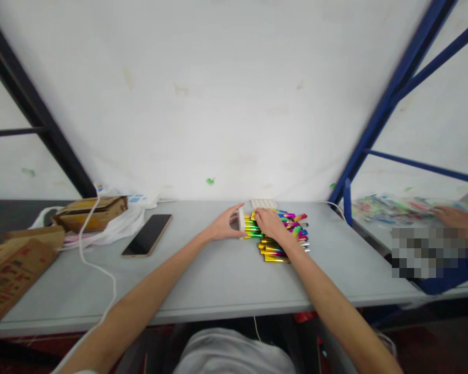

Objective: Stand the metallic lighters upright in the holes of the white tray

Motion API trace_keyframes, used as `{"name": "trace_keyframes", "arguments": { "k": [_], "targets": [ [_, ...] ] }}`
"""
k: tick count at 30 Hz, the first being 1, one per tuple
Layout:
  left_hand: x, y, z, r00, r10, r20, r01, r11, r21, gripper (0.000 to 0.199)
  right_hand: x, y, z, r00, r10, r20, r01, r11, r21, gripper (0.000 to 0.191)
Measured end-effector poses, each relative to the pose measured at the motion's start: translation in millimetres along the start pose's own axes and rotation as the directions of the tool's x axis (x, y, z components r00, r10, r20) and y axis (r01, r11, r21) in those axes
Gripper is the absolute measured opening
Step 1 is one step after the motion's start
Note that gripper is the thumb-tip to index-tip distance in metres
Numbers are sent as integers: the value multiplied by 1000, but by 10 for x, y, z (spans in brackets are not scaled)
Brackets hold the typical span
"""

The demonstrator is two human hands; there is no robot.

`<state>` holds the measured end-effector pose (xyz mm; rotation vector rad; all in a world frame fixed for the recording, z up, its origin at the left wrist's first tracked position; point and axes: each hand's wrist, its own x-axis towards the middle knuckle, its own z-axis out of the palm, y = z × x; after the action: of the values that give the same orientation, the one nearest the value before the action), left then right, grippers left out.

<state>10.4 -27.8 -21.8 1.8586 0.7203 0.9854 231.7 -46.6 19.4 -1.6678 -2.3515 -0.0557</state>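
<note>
Metallic-coloured pens (275,257), too overlapped to be counted, were heaped right of centre on the bench (203,283). At their left edge, one white holder (241,220) was pinched in the left hand's (222,226) grip. The right hand (270,223) was laid over them, its grip indiscernible. One phone (148,236) was seen left.

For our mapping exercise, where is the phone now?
In the head view, the phone lies at left on the table, between the white plastic and the left hand.
</note>
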Motion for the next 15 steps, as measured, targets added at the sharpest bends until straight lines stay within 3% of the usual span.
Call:
{"name": "trace_keyframes", "arguments": {
  "k": [4, 9, 15],
  "targets": [
    [-9, 12, 7, 1000, 6, 1, -6, 1000, 1, 110, 9, -89, 20, 998, -47, -48, 48, 999, 24, 37],
    [1, 16, -7, 1000, 12, 16, -12, 1000, -8, 112, -24, -306, 116, 987, -150, -48, 144, 984, -108, 38],
    [0, 24, -53, 1000, 3, 22, -3, 1000, 2, 109, -51, -188, 72, 996, -89, -16, 87, 991, -99, 37]
  ]
}}
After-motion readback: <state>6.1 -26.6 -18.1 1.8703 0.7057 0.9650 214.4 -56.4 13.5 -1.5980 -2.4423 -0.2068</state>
